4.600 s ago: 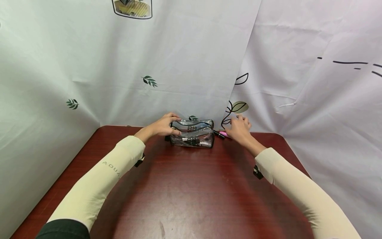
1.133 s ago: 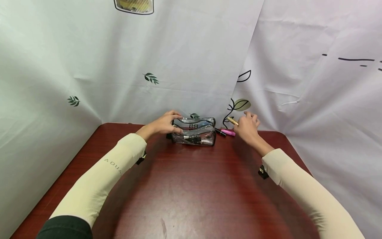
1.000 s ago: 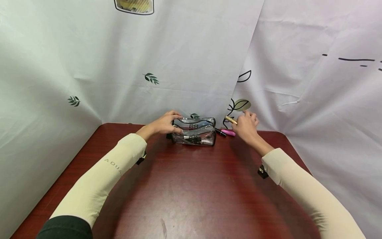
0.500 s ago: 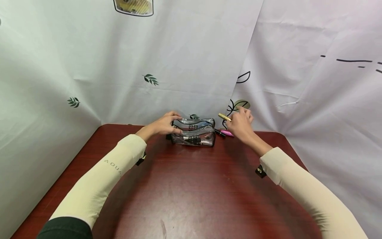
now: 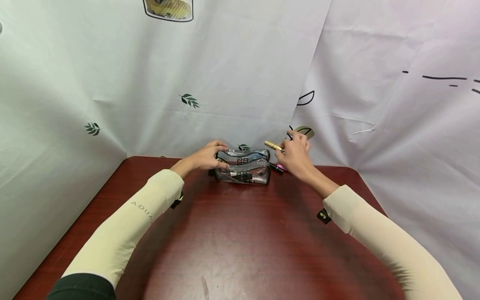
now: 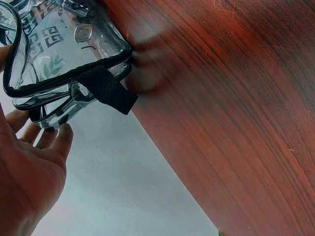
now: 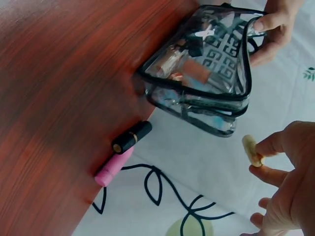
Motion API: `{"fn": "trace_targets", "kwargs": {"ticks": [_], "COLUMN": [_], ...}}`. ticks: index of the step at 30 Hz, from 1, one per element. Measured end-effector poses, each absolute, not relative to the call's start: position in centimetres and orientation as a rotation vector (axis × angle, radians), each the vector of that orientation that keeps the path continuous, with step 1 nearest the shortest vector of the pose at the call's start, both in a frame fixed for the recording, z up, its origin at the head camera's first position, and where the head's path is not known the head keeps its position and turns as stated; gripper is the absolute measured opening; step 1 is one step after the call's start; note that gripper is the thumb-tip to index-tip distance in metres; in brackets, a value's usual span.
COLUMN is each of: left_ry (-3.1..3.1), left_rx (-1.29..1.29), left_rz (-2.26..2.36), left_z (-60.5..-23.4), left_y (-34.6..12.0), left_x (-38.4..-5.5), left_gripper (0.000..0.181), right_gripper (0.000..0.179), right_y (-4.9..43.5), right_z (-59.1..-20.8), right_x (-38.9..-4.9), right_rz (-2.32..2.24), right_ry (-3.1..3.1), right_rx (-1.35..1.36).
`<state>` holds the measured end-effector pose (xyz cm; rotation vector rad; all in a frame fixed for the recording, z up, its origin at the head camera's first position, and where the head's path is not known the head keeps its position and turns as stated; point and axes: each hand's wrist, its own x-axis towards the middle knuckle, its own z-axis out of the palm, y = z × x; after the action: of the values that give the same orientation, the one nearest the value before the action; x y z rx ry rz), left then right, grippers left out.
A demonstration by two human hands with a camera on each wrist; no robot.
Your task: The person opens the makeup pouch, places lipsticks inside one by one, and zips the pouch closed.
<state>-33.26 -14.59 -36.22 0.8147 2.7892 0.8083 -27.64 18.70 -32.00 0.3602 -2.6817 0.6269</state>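
A clear plastic cosmetic pouch with black piping stands at the table's back edge, its top gaping. My left hand grips the pouch's left end at the rim, thumb in front and fingers behind. In the right wrist view, makeup items, among them a peach-coloured tube, show through its wall. My right hand pinches a slim gold cosmetic tube between thumb and finger. The tube is raised just right of the pouch, above rim height and apart from it. My other right fingers are loosely bent.
Just right of the pouch, a black tube with a gold ring and a pink tube lie side by side on the reddish-brown table. A white printed cloth hangs behind the table.
Since the earliest frame, my right hand has lifted the gold tube, and over the last second carried it left toward the pouch. My left hand keeps its grip; the pouch stays put.
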Motion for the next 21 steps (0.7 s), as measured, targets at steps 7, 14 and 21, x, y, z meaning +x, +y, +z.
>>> {"fn": "trace_targets", "kwargs": {"ticks": [7, 14, 21], "left_ry": [2.793, 2.794, 2.793], "left_rx": [0.814, 0.808, 0.821], "left_rz": [0.803, 0.795, 0.793], "left_z": [-36.1, -36.2, -36.1], "left_y": [-14.5, -14.5, -14.5], "left_x": [-33.1, -33.3, -33.2], "left_gripper": [0.087, 0.086, 0.085], "right_gripper": [0.026, 0.025, 0.024], "right_y": [17.7, 17.0, 16.4], "right_z": [-31.9, -32.1, -32.3], "right_x": [-27.0, -26.7, -26.3], "right_rz": [0.628, 0.616, 0.626], "right_ry": [-2.683, -2.689, -2.698], "right_rx": [0.397, 0.432, 0.49]}}
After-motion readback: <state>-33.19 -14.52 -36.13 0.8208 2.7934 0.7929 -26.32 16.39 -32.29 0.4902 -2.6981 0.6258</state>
